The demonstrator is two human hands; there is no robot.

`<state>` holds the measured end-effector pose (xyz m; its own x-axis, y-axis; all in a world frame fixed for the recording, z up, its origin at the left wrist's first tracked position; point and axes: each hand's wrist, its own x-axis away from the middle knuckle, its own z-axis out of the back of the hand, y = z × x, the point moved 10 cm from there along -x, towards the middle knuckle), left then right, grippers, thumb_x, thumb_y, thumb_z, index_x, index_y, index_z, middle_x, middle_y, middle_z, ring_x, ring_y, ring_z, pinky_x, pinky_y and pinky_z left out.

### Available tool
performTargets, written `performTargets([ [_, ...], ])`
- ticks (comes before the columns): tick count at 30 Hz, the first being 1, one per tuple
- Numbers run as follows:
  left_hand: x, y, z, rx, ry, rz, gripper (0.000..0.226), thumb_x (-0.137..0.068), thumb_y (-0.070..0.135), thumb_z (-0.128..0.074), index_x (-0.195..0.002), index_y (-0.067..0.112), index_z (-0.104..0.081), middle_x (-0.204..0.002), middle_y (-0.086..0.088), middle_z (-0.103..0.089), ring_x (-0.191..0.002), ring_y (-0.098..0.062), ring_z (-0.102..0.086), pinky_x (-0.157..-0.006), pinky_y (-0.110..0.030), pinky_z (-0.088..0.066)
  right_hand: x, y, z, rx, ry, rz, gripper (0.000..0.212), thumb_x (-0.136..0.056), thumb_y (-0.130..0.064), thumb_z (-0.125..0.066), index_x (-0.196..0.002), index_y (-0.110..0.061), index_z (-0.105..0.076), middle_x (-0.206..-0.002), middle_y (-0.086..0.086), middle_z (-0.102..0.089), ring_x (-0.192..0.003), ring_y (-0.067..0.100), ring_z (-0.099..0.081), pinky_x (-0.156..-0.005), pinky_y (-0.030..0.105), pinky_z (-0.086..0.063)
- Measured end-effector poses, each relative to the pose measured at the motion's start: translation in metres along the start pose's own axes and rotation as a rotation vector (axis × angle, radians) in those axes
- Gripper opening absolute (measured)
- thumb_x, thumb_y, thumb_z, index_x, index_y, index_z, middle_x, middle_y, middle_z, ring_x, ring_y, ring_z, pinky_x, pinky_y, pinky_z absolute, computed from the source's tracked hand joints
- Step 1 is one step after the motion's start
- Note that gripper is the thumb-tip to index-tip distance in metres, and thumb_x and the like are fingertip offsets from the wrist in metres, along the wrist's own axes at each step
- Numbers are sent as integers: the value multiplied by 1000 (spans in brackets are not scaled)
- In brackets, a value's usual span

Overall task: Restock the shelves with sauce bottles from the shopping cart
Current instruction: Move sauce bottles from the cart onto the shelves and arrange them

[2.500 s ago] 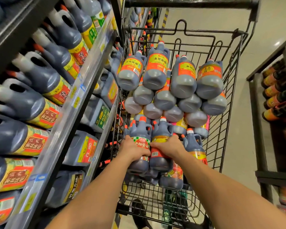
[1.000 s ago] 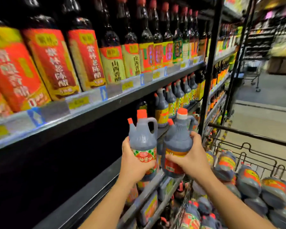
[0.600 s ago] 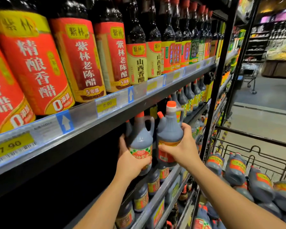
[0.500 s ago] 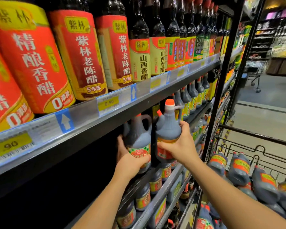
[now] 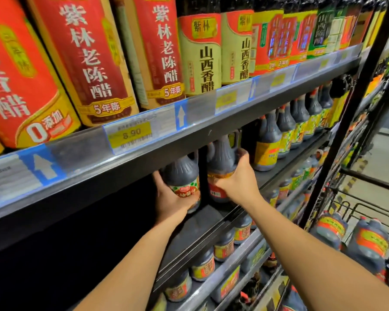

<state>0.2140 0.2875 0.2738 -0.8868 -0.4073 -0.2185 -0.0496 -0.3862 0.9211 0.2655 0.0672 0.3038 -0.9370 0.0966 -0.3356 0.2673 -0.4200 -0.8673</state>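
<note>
Bottles filled both your hands: your left hand (image 5: pixel 170 199) cupped the green-labelled sauce bottle (image 5: pixel 182 173) from below, and your right hand (image 5: pixel 239 184) was wrapped round the red-labelled sauce bottle (image 5: pixel 219 163) just beside it. Both were upright over the dark shelf (image 5: pixel 200 223), under the price rail (image 5: pixel 130 135). To the right of your right hand stood a row of bottles (image 5: pixel 267 142) and, lower, the shopping cart (image 5: pixel 366 206).

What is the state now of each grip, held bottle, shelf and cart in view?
Left grip: curled round the green-label bottle.
Right grip: curled round the red-label bottle.
Both bottles: upright, above middle shelf; contact unclear.
Middle shelf: partly stocked.
Cart: loaded with spare bottles.
</note>
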Motion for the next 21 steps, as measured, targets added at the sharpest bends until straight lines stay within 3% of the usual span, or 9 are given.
performTargets([
  [2,-3,-2,-3,3,20,18,119,-63,16,-89,-150,29,-10,-148,-8,-41,-127,-30,-50,-97,-33,-39,-9,-3,-4,-33,-5,36,94,-58,-44,-84,-133,-18,-34,-126,6,-56,-112,22,-58,-90,35,-51],
  [5,-8,-3,-6,18,49,27,116,-66,15,-87,-147,32,-6,-147,-8,-41,-124,-28,-51,-93,-29,-36,-23,-3,-12,-77,-12,102,91,-62,-30,-87,-135,-8,-38,-129,10,-51,-117,24,-55,-98,35,-47],
  [8,-14,-2,-8,14,86,16,117,-66,14,-87,-147,31,-5,-145,-8,-41,-120,-22,-52,-94,-26,-37,-40,5,-24,-78,-44,121,95,-59,-28,-90,-136,-8,-39,-126,1,-52,-109,13,-56,-90,11,-44],
  [9,-16,-1,-9,11,95,2,116,-65,14,-88,-146,31,-6,-144,-7,-41,-118,-19,-52,-94,-24,-37,-46,9,-29,-57,-57,111,97,-55,-29,-90,-137,-11,-40,-126,-1,-52,-109,12,-56,-88,9,-43],
  [11,-20,2,-9,0,124,-35,111,-64,14,-88,-141,34,-11,-141,-6,-44,-115,-14,-53,-93,-23,-40,-57,19,-43,-147,-127,16,97,-51,-33,-87,-135,-20,-41,-130,0,-53,-115,16,-56,-93,23,-48],
  [14,-28,2,-8,-17,158,-59,101,-63,15,-89,-132,35,-18,-138,-6,-46,-118,-18,-55,-101,-35,-47,-68,16,-54,-111,-148,84,98,-61,-23,-88,-141,-16,-33,-138,5,-45,-123,19,-52,-103,34,-46],
  [18,-41,-5,-11,-58,135,-47,106,-63,19,-89,-140,19,-16,-144,-11,-39,-127,-23,-49,-107,-45,-43,-78,14,-59,-43,-123,133,105,-63,-24,-89,-147,-9,-28,-145,8,-37,-128,21,-46,-105,25,-37],
  [21,-50,-8,-12,-98,150,-44,103,-63,17,-88,-137,17,-17,-142,-12,-41,-127,-22,-49,-107,-45,-43,-87,12,-64,-60,-150,155,106,-64,-25,-89,-148,-7,-27,-146,9,-36,-131,23,-44,-109,32,-38],
])
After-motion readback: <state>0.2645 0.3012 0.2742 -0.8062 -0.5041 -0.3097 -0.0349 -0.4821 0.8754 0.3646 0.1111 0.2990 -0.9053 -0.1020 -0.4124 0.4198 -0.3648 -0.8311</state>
